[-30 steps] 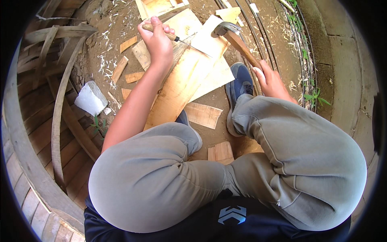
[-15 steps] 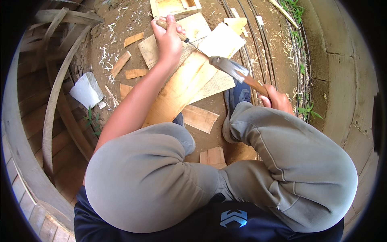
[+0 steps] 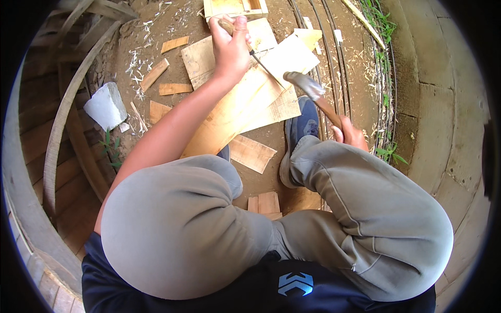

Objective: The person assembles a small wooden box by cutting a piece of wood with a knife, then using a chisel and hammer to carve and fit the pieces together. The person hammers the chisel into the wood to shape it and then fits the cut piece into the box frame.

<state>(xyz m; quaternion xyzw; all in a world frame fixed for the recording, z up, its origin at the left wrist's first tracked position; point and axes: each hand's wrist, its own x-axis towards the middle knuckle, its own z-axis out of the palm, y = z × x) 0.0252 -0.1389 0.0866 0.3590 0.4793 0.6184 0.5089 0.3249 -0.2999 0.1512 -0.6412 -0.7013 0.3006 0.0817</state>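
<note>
The left hand (image 3: 232, 51) is closed around the wooden handle of a slim metal-shafted tool (image 3: 269, 72), which slants down over the far part of the long board (image 3: 216, 125), the handle's end poking out above the fist. The right hand (image 3: 353, 136), to the right of the long board, grips the handle of a hammer (image 3: 327, 108), whose head hangs over the board's right side, just beside the tool's tip. Bare brown ground (image 3: 254, 181) surrounds the long board; left of it lie wood offcuts (image 3: 154, 74), pale shavings (image 3: 136, 68) and a whitish block (image 3: 106, 106). Well to its right run dark cables (image 3: 342, 68) and a strip of grey slabs (image 3: 438, 94). Beyond it, a wooden frame (image 3: 255, 13) is cut off by the upper edge. The long board's near end disappears behind the left knee (image 3: 172, 219); the hammer head is blurred, and whether the tip touches wood or hammer is hard to tell.
</note>
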